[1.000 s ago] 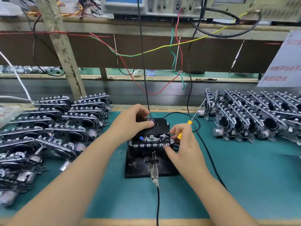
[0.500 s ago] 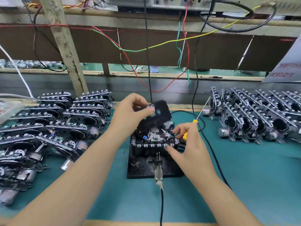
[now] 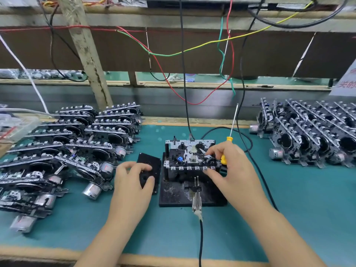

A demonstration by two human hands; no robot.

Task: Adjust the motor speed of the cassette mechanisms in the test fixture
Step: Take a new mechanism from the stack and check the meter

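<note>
A cassette mechanism (image 3: 189, 156) sits on the black test fixture (image 3: 173, 195) at the centre of the green mat. Its top is uncovered. My left hand (image 3: 133, 182) holds a black cassette (image 3: 149, 171) flat on the mat just left of the fixture. My right hand (image 3: 229, 170) grips the mechanism's right front corner with thumb and fingers. A small screwdriver (image 3: 232, 130) with a yellow handle is tucked in that hand, its shaft pointing up and away. A probe clip (image 3: 196, 201) on a black cable lies on the fixture's front.
Stacked cassette mechanisms (image 3: 63, 151) fill the left of the mat, and another row of mechanisms (image 3: 312, 135) leans at the right. Coloured wires (image 3: 192, 51) and black cables (image 3: 183, 74) hang from the shelf above. The wooden bench edge (image 3: 57, 253) runs along the front.
My left hand lifted the black cassette off the mechanism and carried it down to the mat on the left. My right hand stayed on the mechanism's right corner.
</note>
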